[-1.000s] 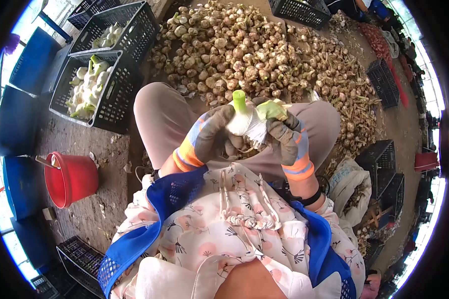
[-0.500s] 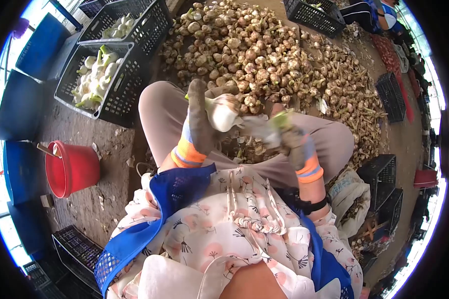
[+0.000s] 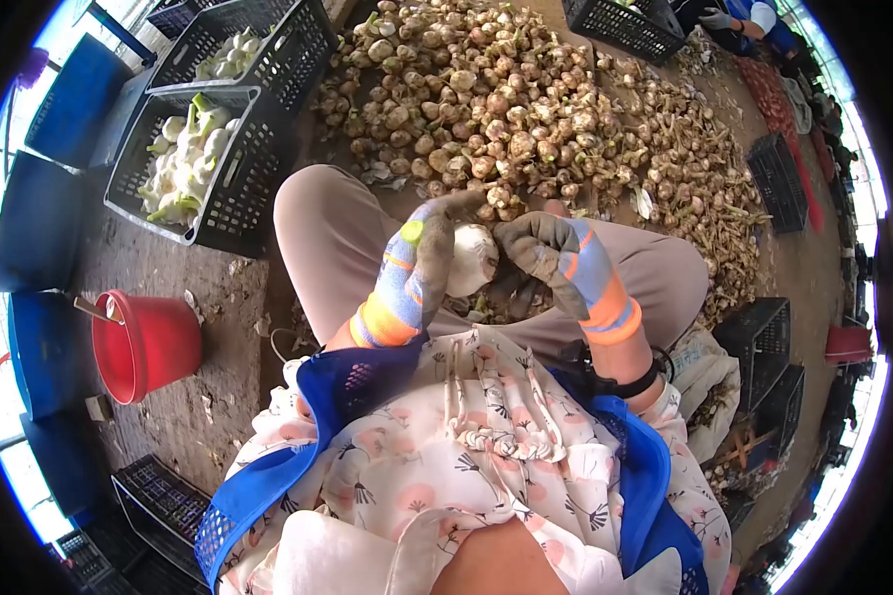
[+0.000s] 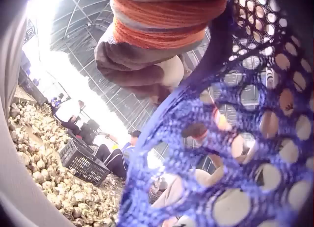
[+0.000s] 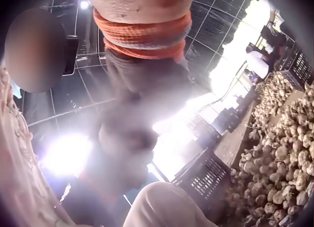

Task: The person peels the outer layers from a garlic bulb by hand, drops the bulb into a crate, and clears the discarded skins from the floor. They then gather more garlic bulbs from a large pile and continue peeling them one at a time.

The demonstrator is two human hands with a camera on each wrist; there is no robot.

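My gloved left hand (image 3: pixel 422 263) grasps a white bulb (image 3: pixel 473 260) between the beige knees (image 3: pixel 320 213), the green stem (image 3: pixel 413 231) showing at 10 o'clock and the other end turned to 3 o'clock. Just beside the bulb, my right hand (image 3: pixel 556 256) has its fingers curled; I cannot tell whether they pinch skin or touch the bulb, and neither of the 2 wrist views settles it.

The step in hand looks to me like peeling. To do it well, I would hold the bulb firmly without crushing it, lift only loose outer skin with the right fingertips, and draw it off in 1 pull toward 3 o'clock, rolling the bulb rather than digging in. Pulling too deep could split the cloves.

Outward from the bulb, a pile (image 3: pixel 466 99) of brownish bulbs spreads from 12 to 2 o'clock. At 10 o'clock, well apart, sits a black crate (image 3: pixel 238 203) of white bulbs, a 2nd crate (image 3: pixel 303 59) just beyond it. A red bucket (image 3: pixel 174 342) stands between 8 and 9 o'clock.
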